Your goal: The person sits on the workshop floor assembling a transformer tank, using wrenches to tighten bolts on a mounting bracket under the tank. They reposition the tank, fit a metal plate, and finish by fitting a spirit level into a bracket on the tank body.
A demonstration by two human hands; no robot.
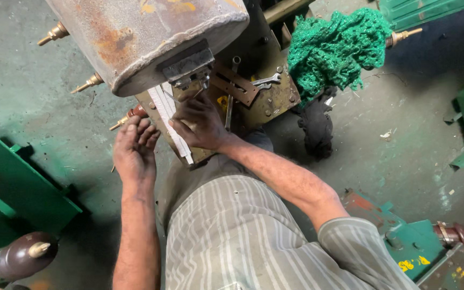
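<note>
Left hand (134, 147): fingers curled loosely, nothing gripped, fingertips touching a brown insulator stud (133, 113). Right hand (198, 122): fingers bent down onto a white strip (171, 121) on the metal plate (267, 102); can't tell if it's pinching anything. Rusty tank (135, 37) just above both hands. Wrench (266, 81) beyond right hand, green netting (339, 48) further out.

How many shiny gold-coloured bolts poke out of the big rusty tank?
3 show on the rusty tank: upper bolt, middle bolt, and lowest bolt by the left hand. More may be hidden behind the tank.
</note>
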